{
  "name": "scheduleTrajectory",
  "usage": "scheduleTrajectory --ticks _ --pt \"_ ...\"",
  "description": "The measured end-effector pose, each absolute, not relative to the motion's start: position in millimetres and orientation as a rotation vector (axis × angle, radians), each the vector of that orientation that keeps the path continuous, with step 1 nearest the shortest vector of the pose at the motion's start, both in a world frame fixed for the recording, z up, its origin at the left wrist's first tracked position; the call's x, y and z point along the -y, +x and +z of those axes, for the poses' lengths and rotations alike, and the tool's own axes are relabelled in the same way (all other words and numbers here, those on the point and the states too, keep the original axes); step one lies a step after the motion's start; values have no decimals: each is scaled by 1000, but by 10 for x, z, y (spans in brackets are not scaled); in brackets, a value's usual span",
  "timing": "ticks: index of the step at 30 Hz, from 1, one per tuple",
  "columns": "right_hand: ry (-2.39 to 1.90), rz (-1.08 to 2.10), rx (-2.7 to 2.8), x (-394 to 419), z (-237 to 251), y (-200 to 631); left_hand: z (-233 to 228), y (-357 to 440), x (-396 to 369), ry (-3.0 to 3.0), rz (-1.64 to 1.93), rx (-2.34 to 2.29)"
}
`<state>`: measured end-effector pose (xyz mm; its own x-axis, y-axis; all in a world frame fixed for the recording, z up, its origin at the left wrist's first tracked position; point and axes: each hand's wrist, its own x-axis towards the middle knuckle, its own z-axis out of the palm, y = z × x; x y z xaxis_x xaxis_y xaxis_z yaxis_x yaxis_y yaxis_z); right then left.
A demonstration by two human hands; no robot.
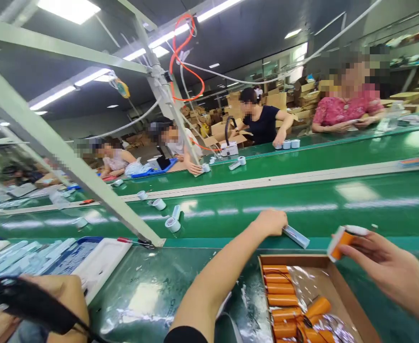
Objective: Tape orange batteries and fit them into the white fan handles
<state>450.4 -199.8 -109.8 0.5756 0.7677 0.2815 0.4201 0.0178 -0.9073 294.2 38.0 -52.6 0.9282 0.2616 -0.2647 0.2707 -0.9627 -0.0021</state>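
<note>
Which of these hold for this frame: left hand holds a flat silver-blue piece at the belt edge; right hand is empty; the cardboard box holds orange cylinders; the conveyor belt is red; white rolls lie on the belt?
1. The left hand holds a flat silver-blue piece at the belt edge. True.
2. The right hand is empty. False: it holds an orange cylinder with a white end.
3. The cardboard box holds orange cylinders. True.
4. The conveyor belt is red. False: it is green.
5. White rolls lie on the belt. True.
</note>
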Motion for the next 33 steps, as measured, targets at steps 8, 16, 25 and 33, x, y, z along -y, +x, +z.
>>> scheduleTrajectory --ticks 8,16,25,33 --pt "-1609 439 1288 1252 -1001 4537 -381 3143 -695 2832 -211 -453" --pt "-1993 232 1632 1025 -868 4520 -479 3268 -623 2716 -39 -686" --pt "-2348 197 1868 1028 -735 4375 -512 3346 -480 2669 -53 -800" --pt "-2354 280 2113 868 -477 4274 -88 3276 -84 2585 -17 -916"
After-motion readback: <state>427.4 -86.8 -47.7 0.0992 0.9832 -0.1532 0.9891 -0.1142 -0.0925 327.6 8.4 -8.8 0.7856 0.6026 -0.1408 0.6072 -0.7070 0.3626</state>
